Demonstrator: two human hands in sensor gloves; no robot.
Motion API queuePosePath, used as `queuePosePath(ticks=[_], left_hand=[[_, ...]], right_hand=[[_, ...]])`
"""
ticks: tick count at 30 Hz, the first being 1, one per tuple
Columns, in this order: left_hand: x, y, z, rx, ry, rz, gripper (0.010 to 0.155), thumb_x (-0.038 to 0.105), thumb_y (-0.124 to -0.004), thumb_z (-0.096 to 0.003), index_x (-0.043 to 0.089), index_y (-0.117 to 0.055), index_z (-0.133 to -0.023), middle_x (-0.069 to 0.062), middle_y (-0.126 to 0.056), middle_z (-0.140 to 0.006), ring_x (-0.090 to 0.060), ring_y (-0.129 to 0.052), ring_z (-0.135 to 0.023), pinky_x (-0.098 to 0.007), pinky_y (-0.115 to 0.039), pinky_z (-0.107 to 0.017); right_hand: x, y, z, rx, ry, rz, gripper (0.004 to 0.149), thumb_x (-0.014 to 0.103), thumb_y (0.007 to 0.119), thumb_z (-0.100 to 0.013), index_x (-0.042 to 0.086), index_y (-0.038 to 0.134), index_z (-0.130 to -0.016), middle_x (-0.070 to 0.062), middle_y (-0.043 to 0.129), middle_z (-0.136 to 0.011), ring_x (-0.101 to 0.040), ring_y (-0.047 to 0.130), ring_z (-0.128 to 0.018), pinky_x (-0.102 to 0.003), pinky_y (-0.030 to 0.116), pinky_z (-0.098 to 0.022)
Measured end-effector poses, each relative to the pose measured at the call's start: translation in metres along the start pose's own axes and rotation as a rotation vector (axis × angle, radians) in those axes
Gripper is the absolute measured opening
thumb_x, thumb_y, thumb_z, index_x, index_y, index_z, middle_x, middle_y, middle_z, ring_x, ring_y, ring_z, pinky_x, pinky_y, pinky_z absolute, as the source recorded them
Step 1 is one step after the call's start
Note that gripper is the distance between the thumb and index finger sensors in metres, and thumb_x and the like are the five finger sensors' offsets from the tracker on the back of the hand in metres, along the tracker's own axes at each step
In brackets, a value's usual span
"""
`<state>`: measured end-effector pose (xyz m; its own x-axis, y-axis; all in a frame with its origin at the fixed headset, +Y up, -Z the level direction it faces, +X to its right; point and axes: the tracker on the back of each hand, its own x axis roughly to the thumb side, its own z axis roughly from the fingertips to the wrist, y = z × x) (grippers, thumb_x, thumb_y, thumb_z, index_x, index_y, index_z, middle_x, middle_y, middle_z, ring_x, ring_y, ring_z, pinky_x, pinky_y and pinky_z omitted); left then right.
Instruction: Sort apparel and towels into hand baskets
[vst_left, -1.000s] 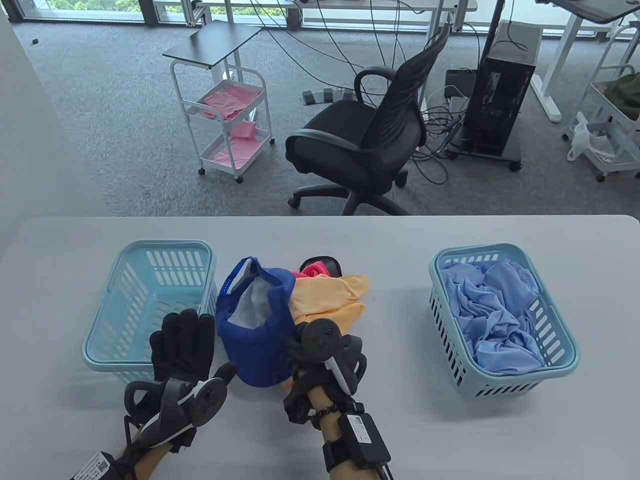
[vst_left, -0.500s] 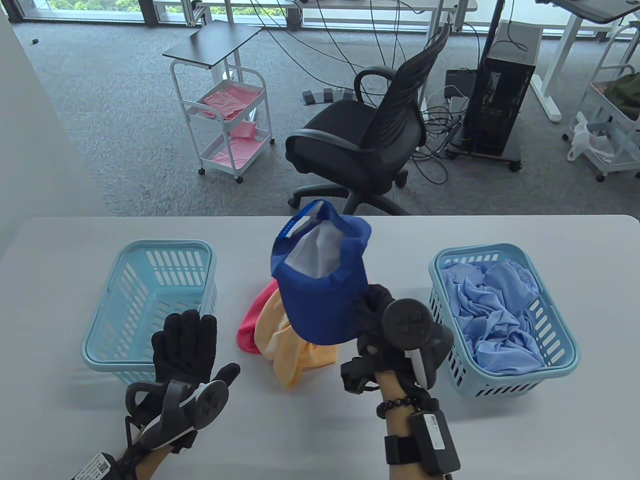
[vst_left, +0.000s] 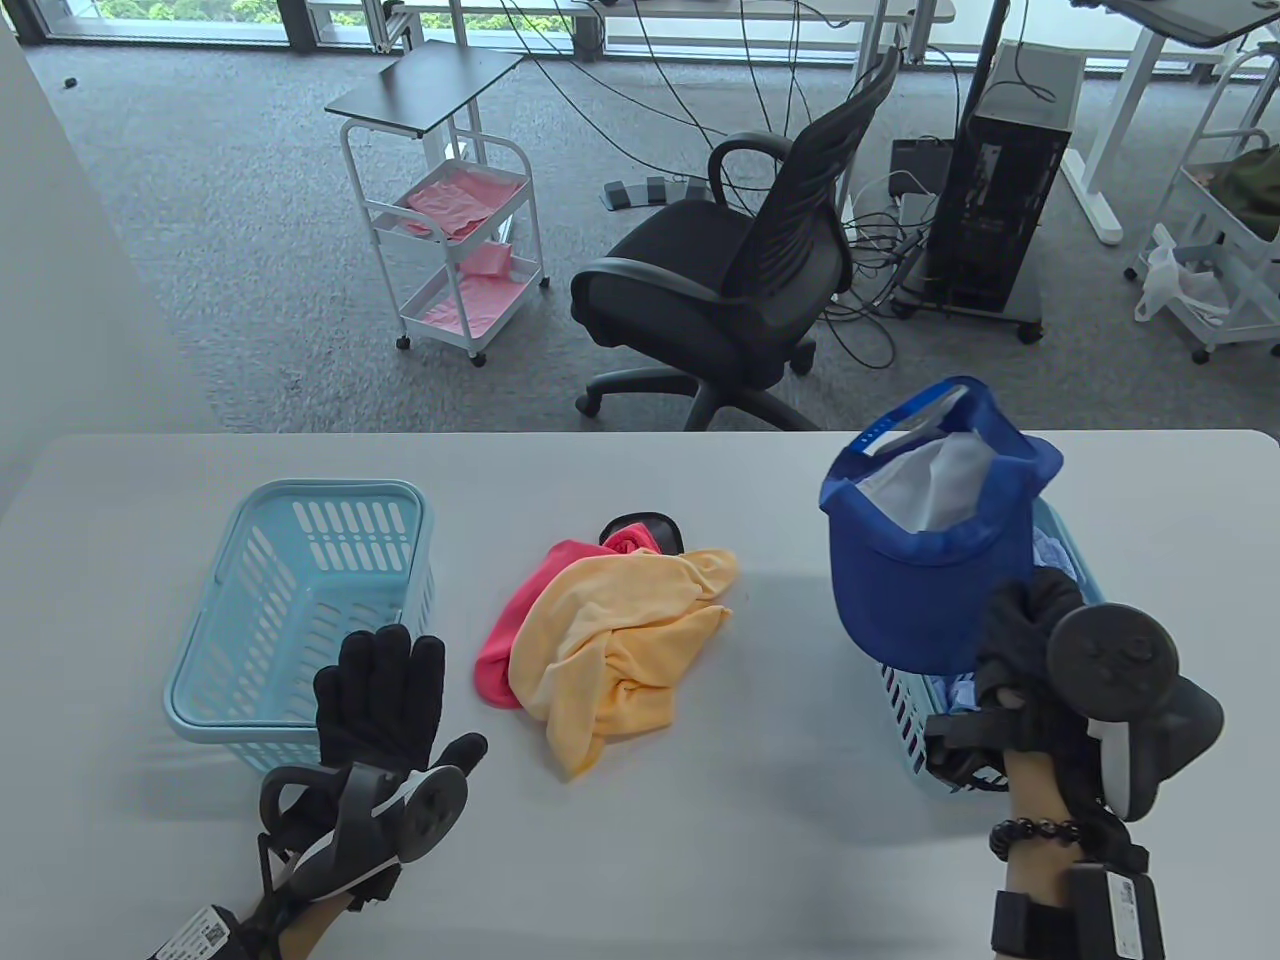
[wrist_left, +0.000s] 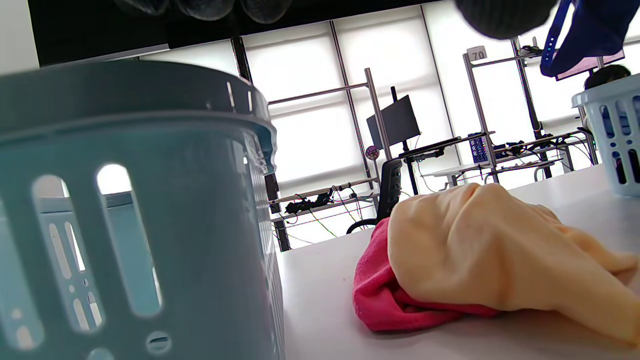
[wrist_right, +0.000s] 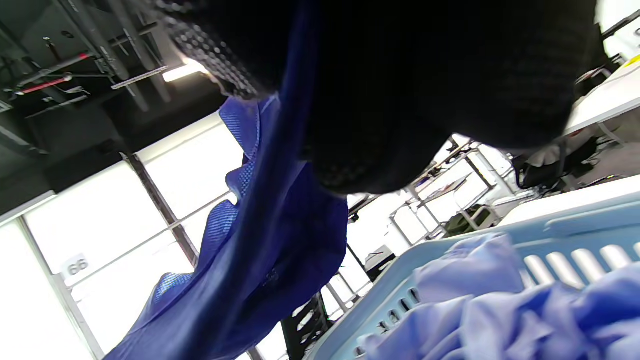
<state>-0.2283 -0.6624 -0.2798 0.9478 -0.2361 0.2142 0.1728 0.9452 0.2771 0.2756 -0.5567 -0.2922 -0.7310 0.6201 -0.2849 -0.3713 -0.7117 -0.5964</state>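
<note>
My right hand (vst_left: 1030, 640) grips a blue cap (vst_left: 930, 560) by its brim and holds it up over the right light-blue basket (vst_left: 905, 715), which holds a crumpled light-blue garment (wrist_right: 500, 310). The cap also shows in the right wrist view (wrist_right: 260, 240). My left hand (vst_left: 380, 690) lies open and flat on the table beside the left light-blue basket (vst_left: 300, 590), which looks empty. An orange towel (vst_left: 620, 640) lies over a pink towel (vst_left: 500, 640) in the middle of the table.
A black object (vst_left: 650, 525) peeks out behind the towels. Beyond the table's far edge stand an office chair (vst_left: 730, 290), a white cart (vst_left: 460, 240) and a computer tower (vst_left: 1000, 200). In the left wrist view the left basket wall (wrist_left: 135, 225) is very close.
My right hand has lifted the blue cap off the towel pile and carried it right, to above the right basket. The orange and pink towels are now uncovered. My left hand barely moved.
</note>
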Motion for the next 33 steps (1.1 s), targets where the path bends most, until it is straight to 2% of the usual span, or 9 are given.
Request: queuePosePath(ticks=[4,9,17,23,29,33], left_hand=[[0.005,-0.002,0.0,-0.011,-0.02,-0.005,0.093,0.063,-0.058,-0.054,0.006,-0.02,-0.117,-0.033,-0.027,-0.12,-0.062,-0.038,-0.108,-0.071,-0.043,-0.075],[0.011,-0.001,0.002,-0.008,-0.041,-0.013,0.093,0.063,-0.058,-0.054,0.006,-0.02,-0.117,-0.033,-0.027,-0.12,-0.062,-0.038,-0.109,-0.071,-0.043,-0.075],[0.016,-0.002,0.003,-0.012,-0.058,-0.021,0.094,0.063,-0.058,-0.0539,0.005,-0.02,-0.117,-0.033,-0.027,-0.12,-0.062,-0.038,-0.109,-0.071,-0.043,-0.075],[0.02,-0.003,0.003,-0.017,-0.074,-0.036,0.093,0.063,-0.058,-0.054,0.006,-0.02,-0.117,-0.033,-0.027,-0.12,-0.063,-0.037,-0.109,-0.071,-0.043,-0.075],[0.026,-0.004,0.004,-0.018,-0.098,-0.044,0.093,0.063,-0.058,-0.054,0.006,-0.02,-0.117,-0.033,-0.027,-0.12,-0.062,-0.038,-0.109,-0.071,-0.043,-0.075],[0.027,-0.004,0.005,-0.02,-0.102,-0.037,0.093,0.063,-0.058,-0.054,0.006,-0.02,-0.117,-0.033,-0.027,-0.12,-0.062,-0.038,-0.109,-0.071,-0.043,-0.075]], right_hand=[[-0.027,-0.003,-0.008,0.008,0.063,0.047,0.042,0.031,0.082,-0.051,0.001,0.085,-0.08,-0.014,0.1,-0.054,-0.023,0.107,-0.032,-0.034,0.095,-0.021],[-0.051,0.011,-0.017,0.044,0.104,0.164,0.041,0.031,0.083,-0.051,0.002,0.086,-0.081,-0.014,0.101,-0.055,-0.024,0.107,-0.032,-0.035,0.095,-0.021],[-0.058,0.033,-0.029,0.067,0.117,0.336,0.041,0.031,0.084,-0.05,0.005,0.087,-0.081,-0.014,0.101,-0.056,-0.026,0.107,-0.033,-0.036,0.095,-0.022],[-0.057,0.048,-0.036,0.15,0.135,0.424,0.041,0.03,0.085,-0.05,0.005,0.088,-0.081,-0.015,0.102,-0.057,-0.027,0.107,-0.034,-0.038,0.095,-0.024],[-0.062,0.046,-0.036,0.205,0.151,0.478,0.044,0.033,0.084,-0.05,0.004,0.086,-0.084,-0.016,0.1,-0.06,-0.03,0.107,-0.038,-0.04,0.094,-0.027],[-0.063,0.036,-0.031,0.189,0.165,0.44,0.054,0.037,0.084,-0.05,-0.001,0.082,-0.089,-0.019,0.098,-0.066,-0.034,0.105,-0.043,-0.044,0.093,-0.03]])
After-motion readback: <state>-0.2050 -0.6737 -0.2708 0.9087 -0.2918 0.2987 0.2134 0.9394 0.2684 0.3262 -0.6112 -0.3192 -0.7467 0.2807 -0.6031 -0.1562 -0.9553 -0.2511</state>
